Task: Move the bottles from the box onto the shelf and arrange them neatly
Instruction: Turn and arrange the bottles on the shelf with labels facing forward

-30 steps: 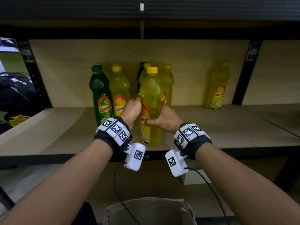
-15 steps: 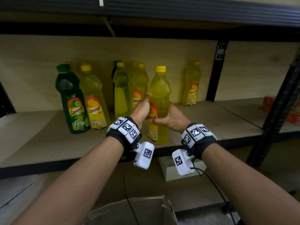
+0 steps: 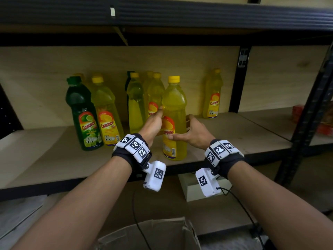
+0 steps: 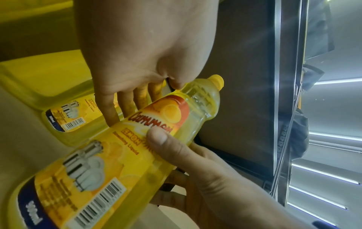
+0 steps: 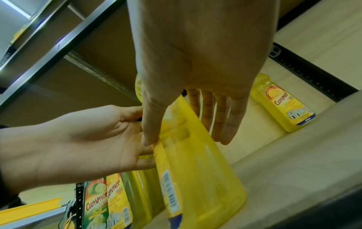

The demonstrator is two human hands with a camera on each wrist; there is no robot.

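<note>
A yellow Cammen bottle (image 3: 173, 98) with a yellow cap stands upright near the front of the wooden shelf (image 3: 234, 138). My left hand (image 3: 155, 120) lies against its left side, fingers straight along the back, as the left wrist view shows (image 4: 125, 106). My right hand (image 3: 191, 129) is at its right side. The thumb rests on the label (image 4: 176, 111), and the fingers (image 5: 225, 124) are stretched out straight just off the bottle (image 5: 195, 162). The cardboard box (image 3: 153, 235) sits below, its inside hidden.
A green lime bottle (image 3: 82, 112) and a yellow one (image 3: 106, 114) stand at the left. Several yellow bottles (image 3: 137, 105) cluster behind my left hand, and a lone one (image 3: 212, 98) stands at the back right. A black upright (image 3: 237, 78) bounds the bay. Bare shelf lies right of the held bottle.
The yellow bottle has moved right, out from in front of the cluster. Both hands, wrapped round it before, have loosened, and the right fingers now stretch out straight.
</note>
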